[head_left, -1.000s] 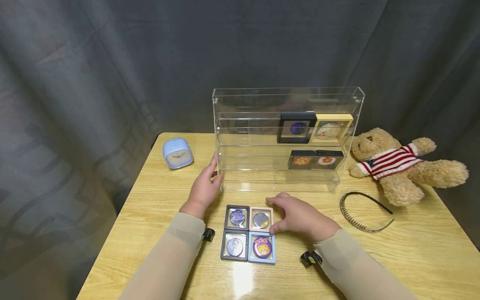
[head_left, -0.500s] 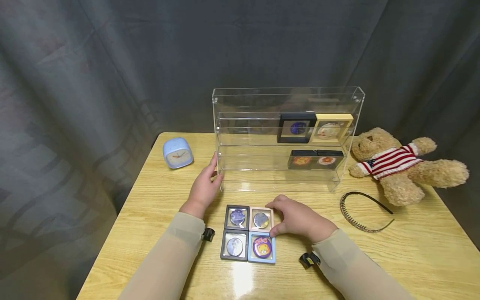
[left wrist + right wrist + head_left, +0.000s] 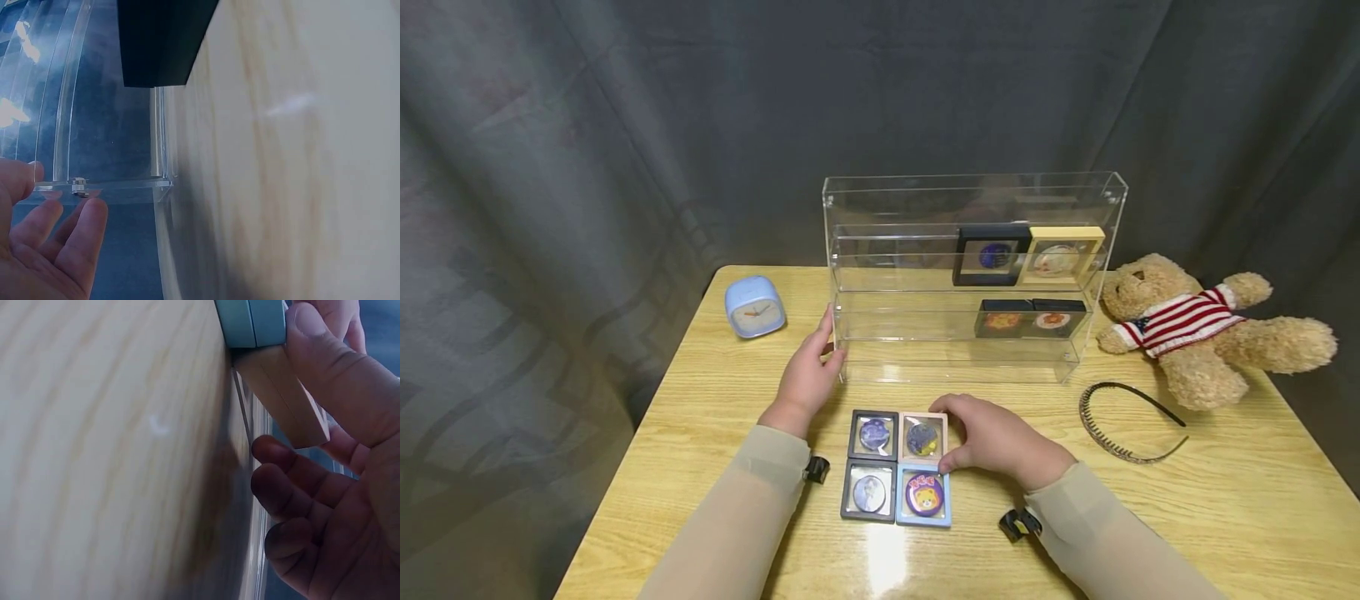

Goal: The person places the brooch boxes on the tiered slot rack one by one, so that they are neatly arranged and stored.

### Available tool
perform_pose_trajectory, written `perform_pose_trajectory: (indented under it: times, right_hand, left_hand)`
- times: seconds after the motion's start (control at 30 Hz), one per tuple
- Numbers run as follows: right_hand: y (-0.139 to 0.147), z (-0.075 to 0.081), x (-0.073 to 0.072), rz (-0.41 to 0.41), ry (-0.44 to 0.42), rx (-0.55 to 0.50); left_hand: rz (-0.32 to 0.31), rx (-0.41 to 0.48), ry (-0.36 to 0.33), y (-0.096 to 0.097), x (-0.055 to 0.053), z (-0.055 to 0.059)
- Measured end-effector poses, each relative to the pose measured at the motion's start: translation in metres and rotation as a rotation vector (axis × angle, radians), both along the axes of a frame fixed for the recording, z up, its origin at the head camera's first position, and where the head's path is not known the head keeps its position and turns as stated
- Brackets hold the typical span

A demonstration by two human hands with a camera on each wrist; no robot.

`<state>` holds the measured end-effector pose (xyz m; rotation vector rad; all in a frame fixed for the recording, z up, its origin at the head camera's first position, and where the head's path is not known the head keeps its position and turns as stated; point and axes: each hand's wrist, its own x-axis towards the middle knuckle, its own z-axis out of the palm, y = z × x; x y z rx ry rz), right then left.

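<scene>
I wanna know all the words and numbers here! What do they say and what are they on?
There are none I can read for sure.
Purple bear badge in the blue frame: red marks like writing, too blurred to read.
Blue clock: any numbers are too small to read.
Other badges: too small or blurred to tell if they have words.

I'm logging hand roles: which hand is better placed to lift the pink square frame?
The right hand, I'd judge: it is at the pink square frame, touching its edge. The left hand, farther off, holds the clear acrylic rack.
</scene>
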<state>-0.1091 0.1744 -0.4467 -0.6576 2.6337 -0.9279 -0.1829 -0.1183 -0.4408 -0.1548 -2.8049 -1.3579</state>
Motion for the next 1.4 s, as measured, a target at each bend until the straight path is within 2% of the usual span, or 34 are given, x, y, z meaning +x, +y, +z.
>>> perform_pose_trajectory:
  times: [0.3,0.8,1.13,1.4]
  right_hand:
    - [-0.001,0.000,0.002,0.004,0.006,-0.031]
    - [0.002,-0.002,0.002,-0.048,-0.015,-0.175]
    - [0.003,0.000,0.000,-0.114,0.010,-0.214]
    - [0.011,0.007,-0.007,-0.169,0.090,-0.243]
  left_hand:
    - [0.001,0.003,0.012,0.000,-0.001,-0.001]
    - [0.000,0.005,0.008,0.000,-0.001,0.000]
    - [-0.007,0.009,0.009,-0.002,0.000,-0.001]
    - [-0.011,0.028,0.010,-0.002,0.000,-0.003]
